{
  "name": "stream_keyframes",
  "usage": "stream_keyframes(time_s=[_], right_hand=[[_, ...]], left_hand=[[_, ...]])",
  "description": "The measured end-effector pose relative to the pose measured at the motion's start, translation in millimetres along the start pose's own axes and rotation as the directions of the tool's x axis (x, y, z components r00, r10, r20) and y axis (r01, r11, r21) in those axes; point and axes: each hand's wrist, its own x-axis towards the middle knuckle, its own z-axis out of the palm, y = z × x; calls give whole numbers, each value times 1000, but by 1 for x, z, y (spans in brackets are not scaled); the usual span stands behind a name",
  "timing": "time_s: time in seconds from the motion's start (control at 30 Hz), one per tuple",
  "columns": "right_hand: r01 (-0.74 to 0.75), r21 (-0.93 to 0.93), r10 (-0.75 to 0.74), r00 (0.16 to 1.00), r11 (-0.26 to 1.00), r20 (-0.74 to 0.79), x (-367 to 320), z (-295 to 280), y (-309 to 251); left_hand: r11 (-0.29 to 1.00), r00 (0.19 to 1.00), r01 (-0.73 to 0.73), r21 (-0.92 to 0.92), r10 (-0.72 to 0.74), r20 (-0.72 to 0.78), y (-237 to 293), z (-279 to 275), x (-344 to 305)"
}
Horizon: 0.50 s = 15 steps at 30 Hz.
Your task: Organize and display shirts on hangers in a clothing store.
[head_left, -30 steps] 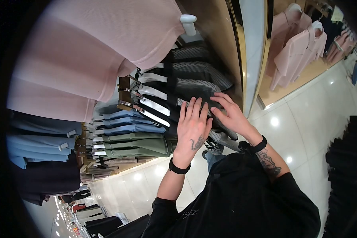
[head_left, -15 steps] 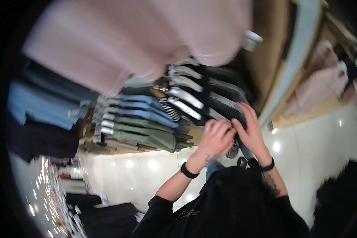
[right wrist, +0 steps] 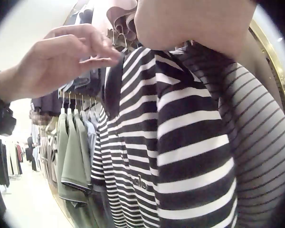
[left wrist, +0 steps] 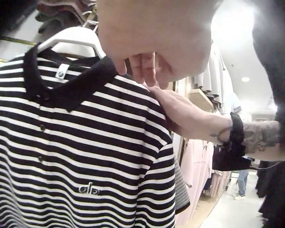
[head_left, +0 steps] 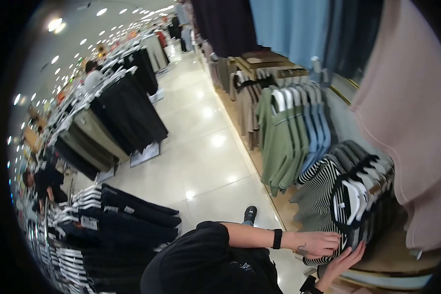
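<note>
A black-and-white striped polo shirt (left wrist: 99, 142) with a black collar and an "alp" mark on the chest hangs on a white hanger (left wrist: 76, 35) at the front of a rail. My left hand (head_left: 318, 244) is at its collar and shoulder, fingers loosely bent; in the right wrist view the left thumb and fingertips (right wrist: 107, 51) come right up to the collar. My right hand (head_left: 345, 260) lies at the shirt's far shoulder, fingers extended beside the clothes behind it. From the left wrist, the right hand (left wrist: 178, 107) is partly hidden by the shirt.
Green shirts (head_left: 281, 142) and blue shirts (head_left: 318, 125) hang further along the rail. Large pink garments (head_left: 416, 112) hang above on the right. Racks of dark trousers (head_left: 127, 117) stand across the tiled aisle (head_left: 201, 161), with a person (head_left: 46, 183) among the racks at left.
The head view has swung round toward the aisle. Both hands have moved from the grey patterned shirts to the striped polo shirt, which now faces outward.
</note>
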Motion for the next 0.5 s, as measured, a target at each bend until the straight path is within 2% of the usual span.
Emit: stream_keyframes(time_s=[0.03,0.17,0.2,0.27,0.37,0.5], right_hand=[[42,-51,-41,999,998,11,2,5,11],[2,-105,-1,1000,994,10,10,19,47],[42,-127,-48,998,991,-47,15,16,38],[28,-90,-38,993,996,-109,18,8,15],[127,-111,-148,964,986,-220,23,-11,-42],[47,-54,-58,973,997,-224,15,-7,-87]], left_hand=[[999,1000,27,17,-28,13,3,-8,-9],[980,989,145,134,-149,21,3,-39,-48],[972,984,174,161,-179,17,5,-48,-54],[957,973,217,194,-229,40,6,-65,-67],[939,950,267,215,-294,106,6,-89,-85],[915,914,327,234,-370,167,8,-122,-123]])
